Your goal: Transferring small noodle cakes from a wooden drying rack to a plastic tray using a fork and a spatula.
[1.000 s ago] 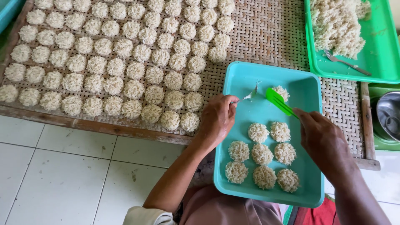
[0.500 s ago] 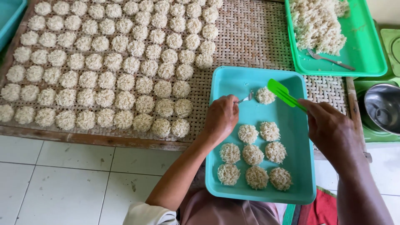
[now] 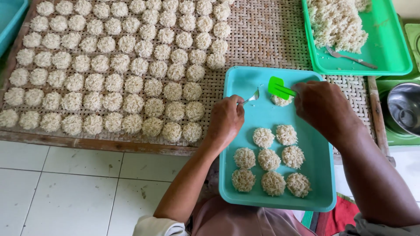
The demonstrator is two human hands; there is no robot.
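Head view, single entry.

Left hand (image 3: 225, 120): closed around the handle of a small metal fork (image 3: 251, 98), tines directed toward a noodle clump (image 3: 281, 100) at the far end of the teal tray (image 3: 262, 83).

Right hand (image 3: 323, 107): fingers pinched on the handle of a green spatula (image 3: 279, 88), whose blade is laid on or just above the same clump; actual contact cannot be told.

Noodle clump: located on the teal tray, between fork and spatula, well apart from the seven finished noodle rounds (image 3: 271, 161) grouped at the near end.

Risks, as judged: the loose clump could be broken up or smeared if pressed unevenly by the spatula; strands could be dragged off by the fork tines. The teal tray is seen resting partly over the mat edge and the lap, so it could be tipped by a hard downward push.

Surroundings: a woven mat (image 3: 271, 30) is covered with rows of dried rounds, the nearest just beside the tray's left rim. A green tray (image 3: 393, 48) holds a bulk noodle heap (image 3: 337, 22) and a second fork (image 3: 350, 57). A steel bowl (image 3: 404, 111) stands at right. The approach to the clump is unobstructed.
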